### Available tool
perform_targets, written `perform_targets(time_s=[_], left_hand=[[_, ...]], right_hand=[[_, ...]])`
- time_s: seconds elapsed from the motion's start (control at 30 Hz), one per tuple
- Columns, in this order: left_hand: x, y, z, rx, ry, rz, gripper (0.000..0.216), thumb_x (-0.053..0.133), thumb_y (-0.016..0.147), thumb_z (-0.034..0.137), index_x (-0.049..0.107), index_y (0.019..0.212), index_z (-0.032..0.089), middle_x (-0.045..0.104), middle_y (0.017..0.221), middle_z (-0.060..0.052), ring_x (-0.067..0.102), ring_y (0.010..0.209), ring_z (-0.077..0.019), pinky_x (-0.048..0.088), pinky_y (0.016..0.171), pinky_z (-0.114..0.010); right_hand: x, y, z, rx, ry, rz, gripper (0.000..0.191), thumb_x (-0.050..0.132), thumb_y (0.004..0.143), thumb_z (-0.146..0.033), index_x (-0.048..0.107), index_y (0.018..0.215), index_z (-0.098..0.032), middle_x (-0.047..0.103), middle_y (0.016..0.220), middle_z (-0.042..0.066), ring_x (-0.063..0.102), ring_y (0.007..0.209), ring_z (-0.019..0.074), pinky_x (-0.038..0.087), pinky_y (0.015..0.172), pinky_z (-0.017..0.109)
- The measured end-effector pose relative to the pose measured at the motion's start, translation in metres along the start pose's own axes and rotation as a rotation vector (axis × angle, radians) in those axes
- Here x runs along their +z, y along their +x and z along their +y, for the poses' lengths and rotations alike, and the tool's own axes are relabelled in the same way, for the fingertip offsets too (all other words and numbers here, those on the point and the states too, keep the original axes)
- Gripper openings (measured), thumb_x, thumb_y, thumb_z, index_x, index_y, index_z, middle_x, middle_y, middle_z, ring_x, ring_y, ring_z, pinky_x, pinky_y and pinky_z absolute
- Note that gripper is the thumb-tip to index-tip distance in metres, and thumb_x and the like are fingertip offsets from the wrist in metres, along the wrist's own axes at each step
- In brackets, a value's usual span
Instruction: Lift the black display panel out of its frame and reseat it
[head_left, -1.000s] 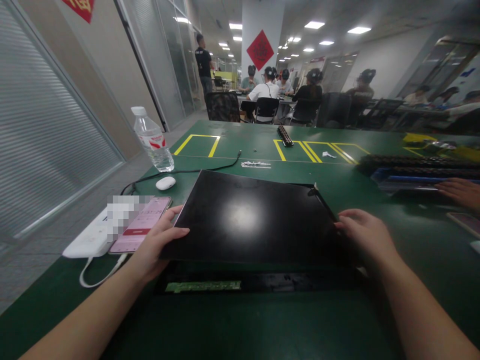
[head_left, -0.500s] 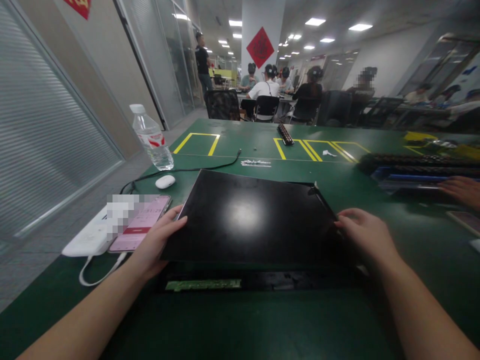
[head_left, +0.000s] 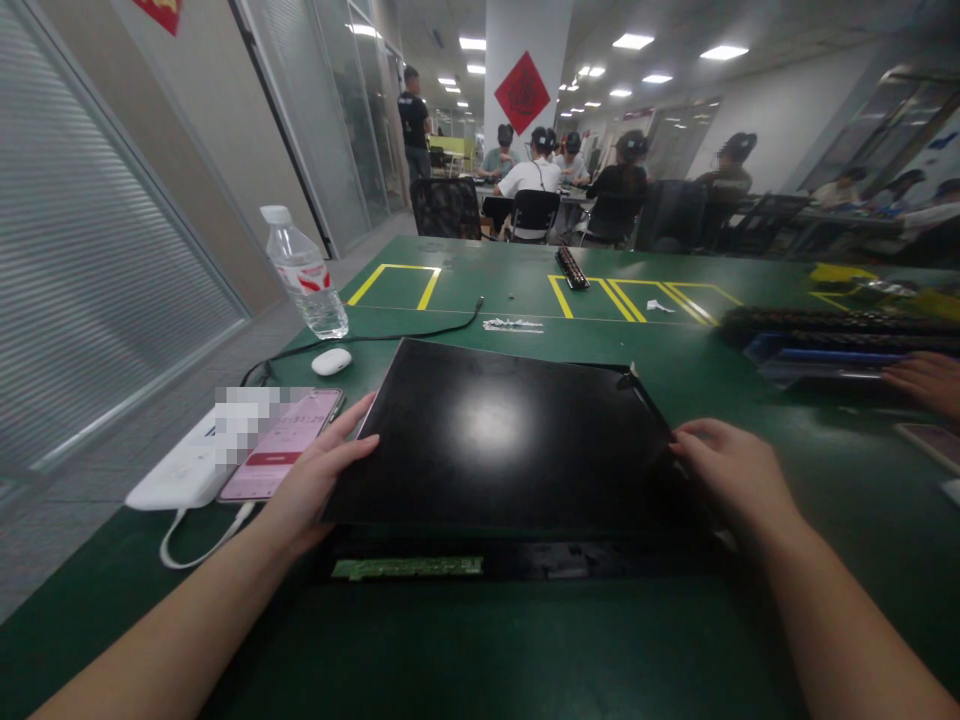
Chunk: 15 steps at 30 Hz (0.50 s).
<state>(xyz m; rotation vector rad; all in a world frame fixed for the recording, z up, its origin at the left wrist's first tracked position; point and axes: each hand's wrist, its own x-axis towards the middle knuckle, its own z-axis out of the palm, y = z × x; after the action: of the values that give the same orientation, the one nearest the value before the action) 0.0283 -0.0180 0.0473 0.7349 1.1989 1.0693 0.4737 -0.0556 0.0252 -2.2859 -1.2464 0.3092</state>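
Note:
A glossy black screen panel (head_left: 450,470) lies tilted over a black frame (head_left: 600,560), its near and left edges raised. Along the frame's near side, a green circuit board strip (head_left: 409,567) shows in the gap. My left hand (head_left: 334,465) grips the panel's left edge, thumb on top and fingers beneath. At the right rim, where panel and frame run close together, my right hand (head_left: 720,460) is closed in a pinch on what looks like the frame's edge. Most of the frame's inside is hidden by the panel.
On the left stand a water bottle (head_left: 307,275), a white earbud case (head_left: 331,362), a phone (head_left: 281,450) and a cabled white power bank (head_left: 180,465). Beyond the panel lie a black cable (head_left: 405,337) and white scraps (head_left: 513,325). Another person's hand (head_left: 926,380) is at right.
Hardly anything differs. My left hand and the panel's left side have shifted very slightly; my right hand keeps its place. In the background, the standing person has turned a little.

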Motion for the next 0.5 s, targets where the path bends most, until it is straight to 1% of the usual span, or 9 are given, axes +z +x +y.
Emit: perform_targets(time_s=[0.1, 0.3, 0.5], left_hand=[[0.0002, 0.0000, 0.0001, 0.006, 0.003, -0.006, 0.084, 0.080, 0.071, 0.013, 0.055, 0.149, 0.031, 0.081, 0.114, -0.008, 0.079, 0.090, -0.0283, 0.063, 0.064, -0.028], [0.0011, -0.0013, -0.0003, -0.001, 0.006, -0.023, 0.090, 0.081, 0.072, 0.017, 0.048, 0.154, 0.031, 0.081, 0.112, -0.008, 0.080, 0.086, -0.0276, 0.063, 0.065, -0.029], [0.0037, -0.0034, 0.0010, 0.017, 0.016, -0.024, 0.091, 0.079, 0.070, 0.011, 0.047, 0.154, 0.028, 0.083, 0.105, -0.008, 0.080, 0.083, -0.0278, 0.063, 0.061, -0.028]], right_hand=[[0.0003, 0.0001, -0.0009, -0.015, 0.012, 0.009, 0.024, 0.058, 0.076, -0.043, 0.074, 0.082, -0.027, 0.078, 0.080, 0.006, 0.071, 0.084, 0.0310, 0.048, 0.069, 0.040], [0.0012, 0.0000, -0.0005, -0.027, -0.030, 0.017, 0.023, 0.058, 0.075, -0.044, 0.073, 0.080, -0.028, 0.077, 0.080, 0.006, 0.070, 0.084, 0.0307, 0.046, 0.070, 0.040], [-0.0002, -0.0004, -0.0036, -0.020, -0.011, 0.016, 0.023, 0.056, 0.076, -0.043, 0.073, 0.080, -0.027, 0.078, 0.080, 0.006, 0.070, 0.087, 0.0308, 0.046, 0.073, 0.040]])
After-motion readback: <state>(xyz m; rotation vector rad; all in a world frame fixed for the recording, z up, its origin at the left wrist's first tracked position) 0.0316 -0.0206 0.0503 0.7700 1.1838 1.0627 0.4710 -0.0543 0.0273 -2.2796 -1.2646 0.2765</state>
